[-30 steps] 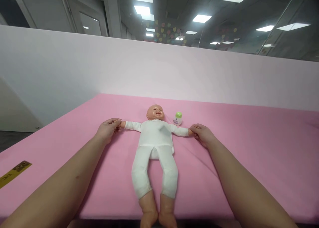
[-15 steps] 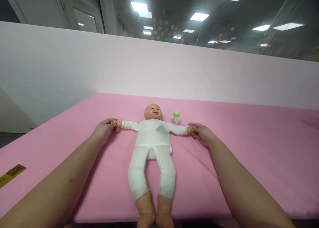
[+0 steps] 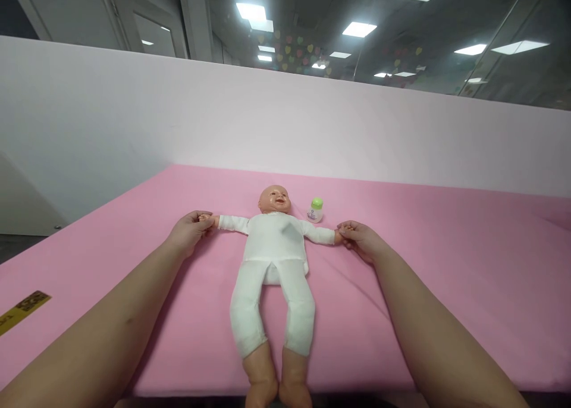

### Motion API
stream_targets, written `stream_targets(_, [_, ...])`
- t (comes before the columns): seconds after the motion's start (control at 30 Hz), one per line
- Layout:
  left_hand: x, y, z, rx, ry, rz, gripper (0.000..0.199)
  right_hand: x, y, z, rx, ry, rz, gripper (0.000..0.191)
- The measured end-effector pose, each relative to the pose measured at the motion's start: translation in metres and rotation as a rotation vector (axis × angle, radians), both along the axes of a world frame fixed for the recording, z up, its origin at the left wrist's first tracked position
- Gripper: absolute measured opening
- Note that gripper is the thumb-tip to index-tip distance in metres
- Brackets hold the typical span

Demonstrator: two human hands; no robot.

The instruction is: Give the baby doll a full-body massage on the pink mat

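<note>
As left hand (image 3: 188, 232) pinches doll (image 3: 275, 239), so does right (image 3: 363, 239).

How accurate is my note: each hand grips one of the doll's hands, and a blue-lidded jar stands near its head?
Wrong on colour only: the head view shows a green lid on the jar near the doll. The rest is right.

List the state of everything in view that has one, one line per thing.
Baby doll: on its back, arms spread, dressed in white
Left hand: closed on the doll's right hand
Right hand: closed on the doll's left hand
Green-lidded jar: standing, lid on
Yellow strip: lying flat
Ceiling lights: lit
</note>
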State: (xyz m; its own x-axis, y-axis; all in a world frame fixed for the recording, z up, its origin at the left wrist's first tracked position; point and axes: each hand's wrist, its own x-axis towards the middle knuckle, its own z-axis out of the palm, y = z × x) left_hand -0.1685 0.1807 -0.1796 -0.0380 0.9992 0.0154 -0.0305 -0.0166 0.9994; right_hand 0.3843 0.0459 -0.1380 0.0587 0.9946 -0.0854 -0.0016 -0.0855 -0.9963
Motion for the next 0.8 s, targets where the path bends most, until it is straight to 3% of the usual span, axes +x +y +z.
stream_targets(0.43, [0.0059, -0.0011, 0.0016, -0.025, -0.05, 0.021, 0.044, -0.0036, 0.0, 0.0024, -0.044, 0.051, -0.123, 0.029])
stream_targets(0.6, [0.0051, -0.0039, 0.0046, -0.017, -0.065, -0.058, 0.057, -0.003, -0.0033, 0.0062, -0.042, 0.097, -0.075, 0.029])
stream_targets(0.8, [0.005, -0.0067, 0.0075, -0.005, -0.001, -0.051, 0.061, 0.0044, -0.0065, 0.0068, -0.045, 0.08, 0.04, 0.044])
